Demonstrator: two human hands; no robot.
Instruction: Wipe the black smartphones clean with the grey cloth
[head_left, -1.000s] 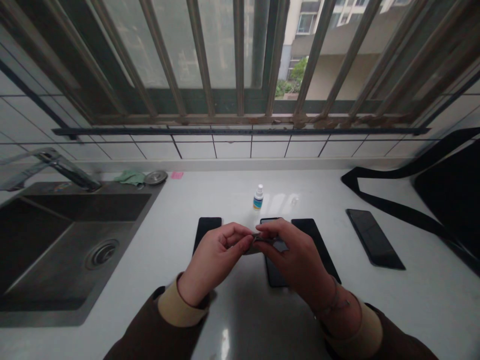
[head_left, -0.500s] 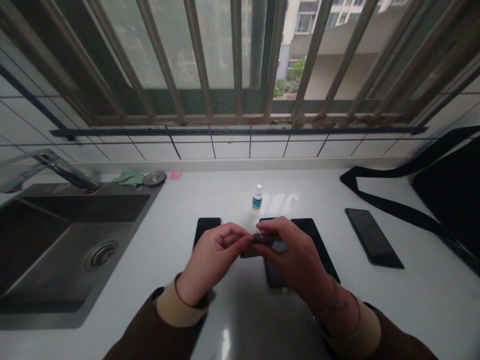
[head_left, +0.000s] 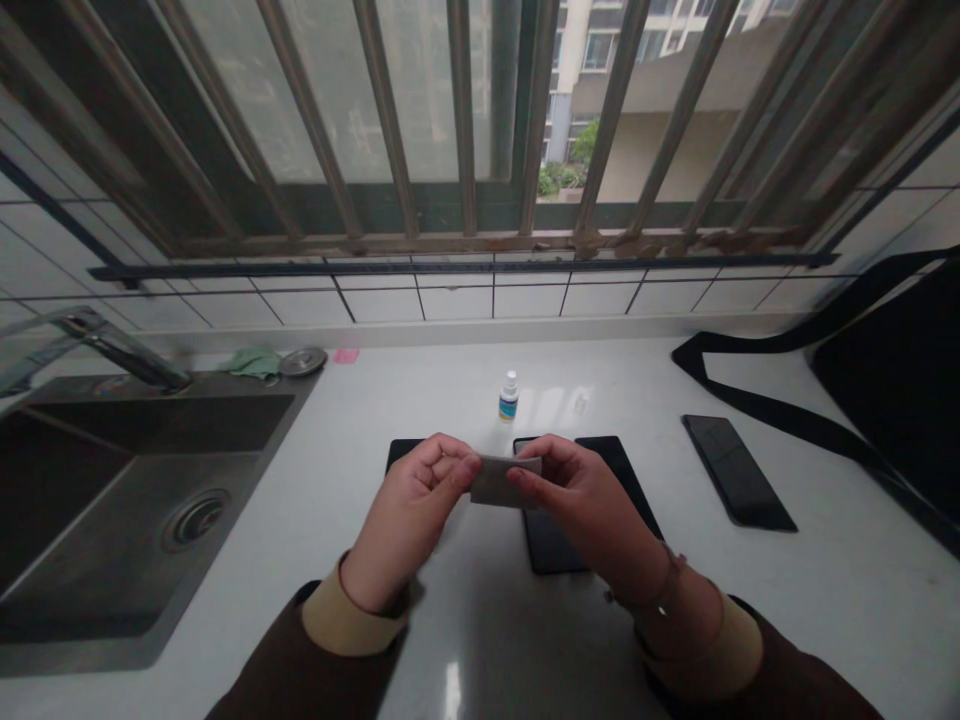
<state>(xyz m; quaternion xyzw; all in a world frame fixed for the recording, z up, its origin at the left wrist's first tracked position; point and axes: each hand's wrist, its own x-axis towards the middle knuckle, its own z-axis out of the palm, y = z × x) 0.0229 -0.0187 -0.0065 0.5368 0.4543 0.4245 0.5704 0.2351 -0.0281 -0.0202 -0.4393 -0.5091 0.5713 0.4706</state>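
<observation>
I have the left hand (head_left: 405, 515) and the right hand (head_left: 589, 505) raised over the table (head_left: 390, 400). Both grips are nearly closed, each pinching one end of a small grey sheet (head_left: 501, 482) between thumb and fingertips. The sheet sits between the hands, clear of the table, and I can't make out its material from here. The fingers hide part of both ends.

Below the left hand, a black phone (head_left: 409, 450) shows only its top part; the hand hides the rest. Below the right hand lie 2 more dark phones, a near phone (head_left: 551, 540) and a far phone (head_left: 611, 455). The hand covers much of both, so I cannot tell whether they overlap or just touch.

Well to the right, a 4th phone (head_left: 739, 472) lies at an angle, near a black bag strap (head_left: 780, 425). A small white bottle (head_left: 508, 397) with a blue label stands upright beyond the hands. A steel sink (head_left: 142, 500) is set into the table on the left.
</observation>
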